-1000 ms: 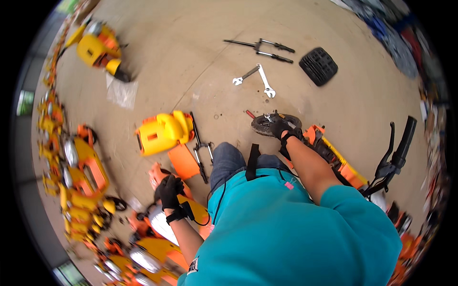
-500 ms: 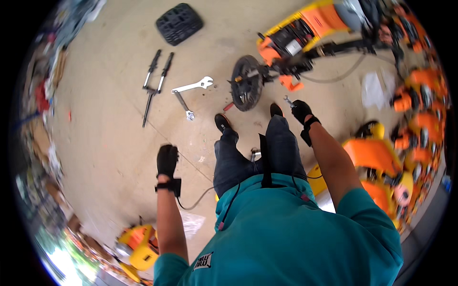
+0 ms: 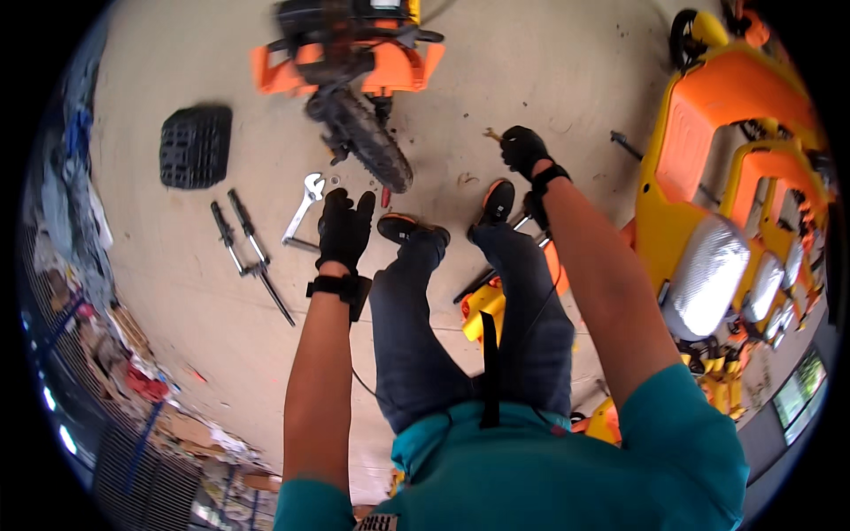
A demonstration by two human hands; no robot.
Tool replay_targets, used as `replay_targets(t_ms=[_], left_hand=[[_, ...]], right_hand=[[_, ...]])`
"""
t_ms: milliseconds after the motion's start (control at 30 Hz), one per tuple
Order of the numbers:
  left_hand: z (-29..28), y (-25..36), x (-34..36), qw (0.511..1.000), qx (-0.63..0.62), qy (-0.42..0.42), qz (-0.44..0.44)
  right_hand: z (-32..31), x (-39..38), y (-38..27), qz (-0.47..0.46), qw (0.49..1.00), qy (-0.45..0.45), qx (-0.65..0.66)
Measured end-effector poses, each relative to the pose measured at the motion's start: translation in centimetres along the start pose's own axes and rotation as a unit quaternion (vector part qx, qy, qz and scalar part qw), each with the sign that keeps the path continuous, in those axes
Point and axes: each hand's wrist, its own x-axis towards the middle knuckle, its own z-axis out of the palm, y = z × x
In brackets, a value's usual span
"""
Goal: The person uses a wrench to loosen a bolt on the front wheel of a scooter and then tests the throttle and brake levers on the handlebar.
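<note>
My right hand [image 3: 524, 149], in a black glove, is closed around a small wrench [image 3: 492, 134] whose end juts out to the left. My left hand [image 3: 345, 228], also gloved in black, holds nothing and has its fingers apart, reaching toward the tyre [image 3: 372, 146] of an orange-and-black scooter or small motorbike. Orange panels [image 3: 403, 69] flank its front; that part is blurred. Beside my left hand a large silver adjustable wrench [image 3: 304, 209] lies on the floor. A second tool's handle [image 3: 303, 244] is partly covered by that hand. A red-handled tool [image 3: 386, 196] lies by the tyre.
A black front fork [image 3: 252, 255] and a ribbed black mat [image 3: 196, 147] lie at left. Yellow-and-orange scooter bodies [image 3: 677, 168] line the right side. Cardboard and scraps [image 3: 142, 354] pile along the left edge. Between my shoes and the scooters are black-and-silver tubes [image 3: 522, 221].
My view has turned, so the scooter and floor tools sit farther left. My left hand has come forward and its fingers have spread. The right hand keeps the wrench.
</note>
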Motion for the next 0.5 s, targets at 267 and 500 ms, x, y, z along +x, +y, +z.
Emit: replay_targets(t_ms=[267, 500], left_hand=[[12.6, -3.7, 9.3, 0.991, -0.049, 0.070, 0.098], [16.4, -4.2, 11.8, 0.972, -0.159, 0.073, 0.160]], right_hand=[[19.6, 10.2, 9.7, 0.172, 0.943, -0.067, 0.279], [25.3, 16.5, 15.6, 0.051, 0.989, -0.029, -0.133]])
